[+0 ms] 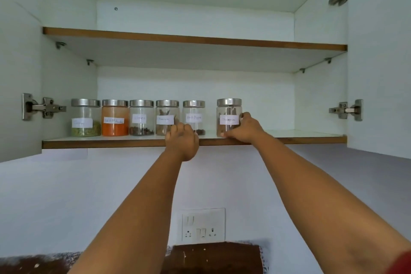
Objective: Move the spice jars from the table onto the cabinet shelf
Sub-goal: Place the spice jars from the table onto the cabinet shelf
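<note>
The right hand [243, 128] gripped the sixth jar [229, 115] from its right side, low on the glass. This jar stood on the lower shelf [311, 138], apart from five jars [138, 118] in a row. The left hand [182, 138], fingers curled, touched the fourth jar [165, 115].

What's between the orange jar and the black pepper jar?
In the head view, two jars stand between the orange jar and the black pepper jar: the cloves jar, then a cinnamon jar, which the left hand partly hides.
</note>
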